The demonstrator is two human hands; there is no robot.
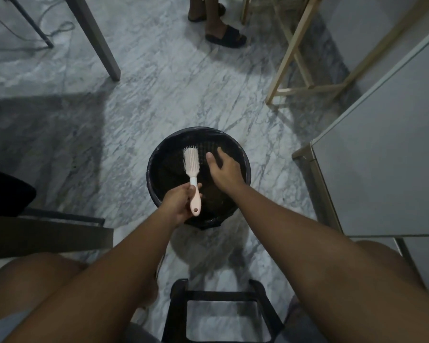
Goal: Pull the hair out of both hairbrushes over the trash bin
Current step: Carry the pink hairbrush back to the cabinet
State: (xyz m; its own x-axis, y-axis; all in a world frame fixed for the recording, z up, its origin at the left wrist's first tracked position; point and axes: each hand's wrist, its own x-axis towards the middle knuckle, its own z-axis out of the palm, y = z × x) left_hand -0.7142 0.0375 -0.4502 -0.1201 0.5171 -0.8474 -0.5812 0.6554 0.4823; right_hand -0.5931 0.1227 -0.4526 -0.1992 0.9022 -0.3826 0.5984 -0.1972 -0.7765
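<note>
A pink and white hairbrush (191, 164) is held by its handle in my left hand (181, 201), its head pointing away over the black trash bin (156, 154). The bristles face left and I can make out no hair on them. My right hand (224, 169) hovers over the bin just right of the brush head, fingers spread, nothing visible in it. The bin is round, lined with a black bag and dark inside. Only one hairbrush is in view.
The bin stands on a marble floor. A black stool frame (222, 315) is between my knees. A white cabinet (382, 169) is on the right, wooden legs (290, 58) behind it, a dark chair (35, 226) on the left. Another person's feet in black slides (223, 35) stand beyond.
</note>
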